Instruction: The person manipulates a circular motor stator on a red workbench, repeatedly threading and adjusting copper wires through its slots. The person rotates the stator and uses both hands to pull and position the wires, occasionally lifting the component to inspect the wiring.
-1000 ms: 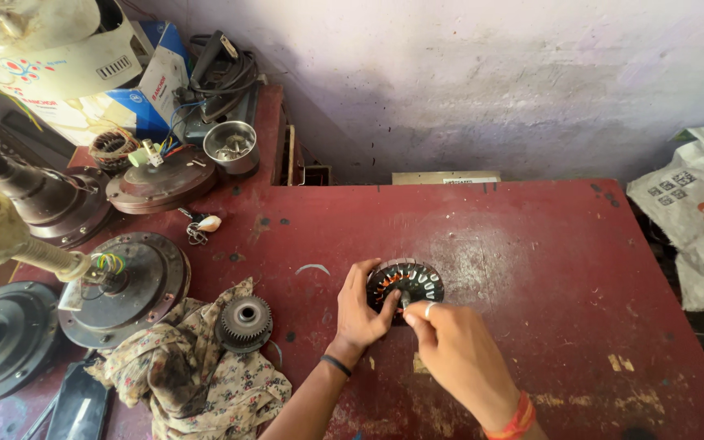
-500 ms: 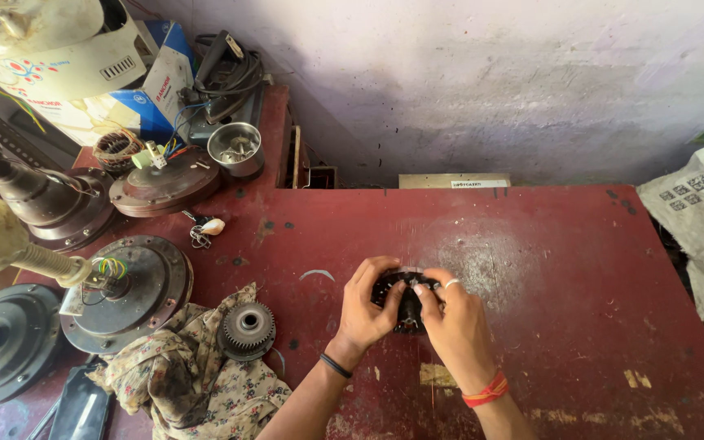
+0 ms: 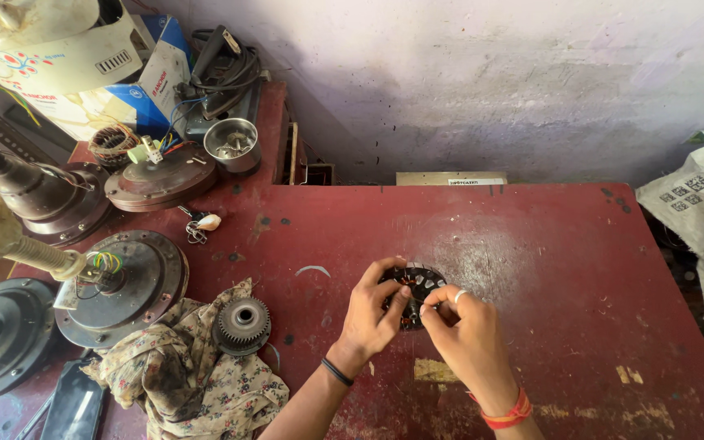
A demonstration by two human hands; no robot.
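Steel bowl (image 3: 231, 145): small metal parts inside | left hand (image 3: 372, 314), right hand (image 3: 468, 338): grip holds stator (image 3: 414, 285)

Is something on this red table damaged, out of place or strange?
Yes. The red table is chipped and worn, with pale bare patches near its front edge. A toothed metal gear lies on a crumpled floral cloth. Both hands hold a wound stator.

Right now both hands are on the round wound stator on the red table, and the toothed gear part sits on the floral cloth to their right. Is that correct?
Not quite. In the head view the left hand and right hand do hold the round wound stator on the red table, but the toothed gear part sits on the floral cloth to their left, not their right.
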